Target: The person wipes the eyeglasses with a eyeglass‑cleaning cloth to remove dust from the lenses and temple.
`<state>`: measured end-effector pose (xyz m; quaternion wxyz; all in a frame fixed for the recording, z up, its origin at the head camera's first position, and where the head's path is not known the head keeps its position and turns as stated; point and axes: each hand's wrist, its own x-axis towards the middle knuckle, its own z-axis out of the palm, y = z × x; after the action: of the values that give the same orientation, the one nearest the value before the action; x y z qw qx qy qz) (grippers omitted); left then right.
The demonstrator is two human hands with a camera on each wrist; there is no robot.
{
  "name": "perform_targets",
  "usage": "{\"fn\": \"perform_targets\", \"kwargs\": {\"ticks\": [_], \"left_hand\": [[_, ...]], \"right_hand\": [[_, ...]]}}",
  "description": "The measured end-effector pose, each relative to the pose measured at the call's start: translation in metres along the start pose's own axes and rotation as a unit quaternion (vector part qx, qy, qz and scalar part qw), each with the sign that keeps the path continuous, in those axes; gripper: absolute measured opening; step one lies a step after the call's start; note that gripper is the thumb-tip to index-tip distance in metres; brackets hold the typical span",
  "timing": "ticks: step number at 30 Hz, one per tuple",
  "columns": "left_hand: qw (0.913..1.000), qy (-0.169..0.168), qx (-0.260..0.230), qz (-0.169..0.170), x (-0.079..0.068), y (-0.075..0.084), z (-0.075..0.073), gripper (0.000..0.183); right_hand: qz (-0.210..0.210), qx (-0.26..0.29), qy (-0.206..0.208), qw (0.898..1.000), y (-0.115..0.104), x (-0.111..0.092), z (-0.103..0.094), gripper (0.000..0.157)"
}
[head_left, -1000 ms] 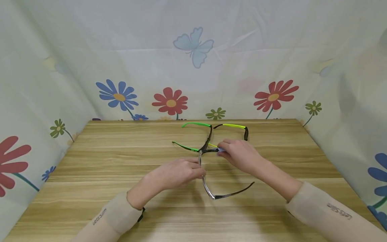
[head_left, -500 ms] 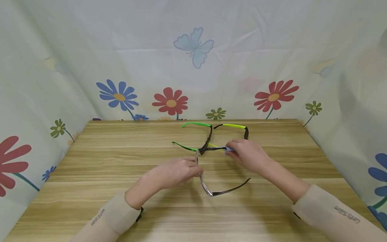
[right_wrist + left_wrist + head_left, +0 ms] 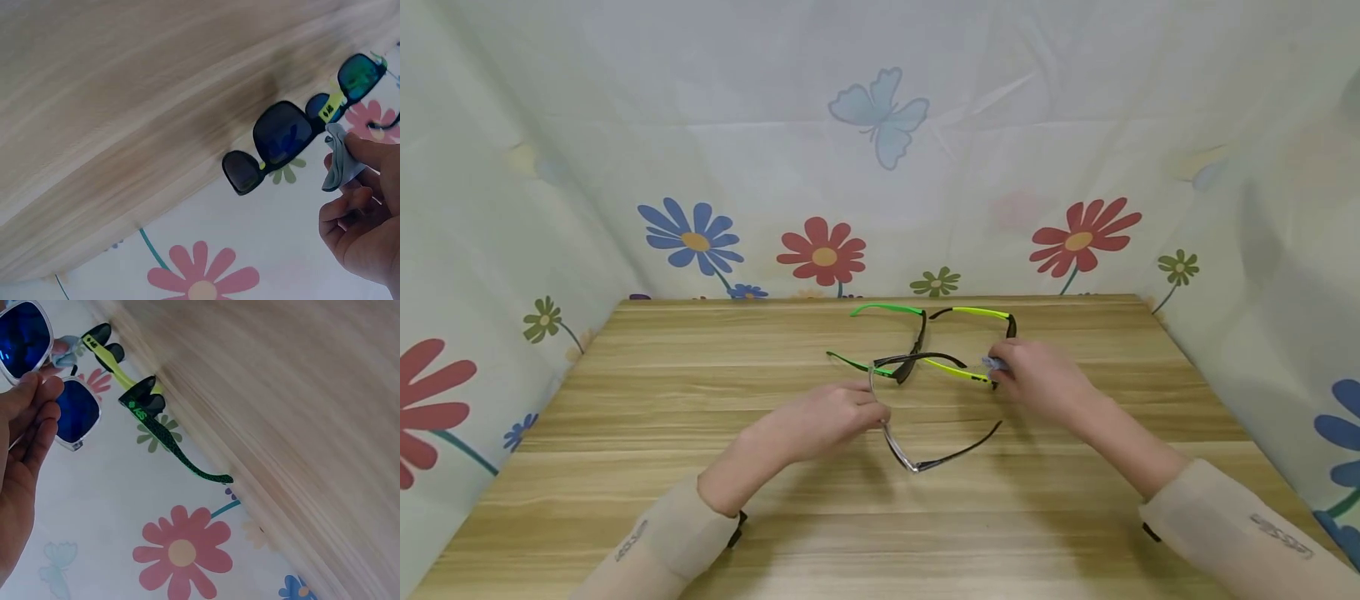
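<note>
My left hand (image 3: pixel 827 421) pinches a pair of sunglasses (image 3: pixel 898 452) at the bridge, held up over the table. They have a clear frame, black temples spread to the right, and blue mirrored lenses (image 3: pixel 25 340) that show in the left wrist view. Between the thumb and fingers of my right hand (image 3: pixel 1048 379) is a folded light-blue cloth (image 3: pixel 340 159). In the head view the cloth sits just past the tip of the far black temple (image 3: pixel 925 358). Behind it, yellow-and-black sunglasses (image 3: pixel 981 312) lie partly hidden by my right hand.
Green-and-black sunglasses (image 3: pixel 919 333) lie on the wood-grain table (image 3: pixel 700 350) left of the yellow pair, overlapped by the held pair in the head view. A flower-print curtain (image 3: pixel 880 208) rises around the table's back and sides.
My right hand has slid the cloth rightward along the far temple and off its tip. My left hand and the held sunglasses have shifted slightly left and farther from me.
</note>
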<state>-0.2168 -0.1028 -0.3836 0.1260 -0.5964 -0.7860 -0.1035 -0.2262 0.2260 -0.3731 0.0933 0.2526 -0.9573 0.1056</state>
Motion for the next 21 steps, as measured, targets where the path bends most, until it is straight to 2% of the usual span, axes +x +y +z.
{"fn": "perform_targets", "kwargs": {"ticks": [9,21], "left_hand": [[0.9996,-0.027,0.003,-0.006,0.004,0.003,0.004,0.013],[0.9988,-0.03,0.038,0.006,0.008,0.007,0.009,0.013]], "right_hand": [[0.001,0.008,0.009,1.0,-0.011,0.008,-0.009,0.02],[-0.053,0.014,0.035,0.998,-0.029,0.016,-0.006,0.03]]}}
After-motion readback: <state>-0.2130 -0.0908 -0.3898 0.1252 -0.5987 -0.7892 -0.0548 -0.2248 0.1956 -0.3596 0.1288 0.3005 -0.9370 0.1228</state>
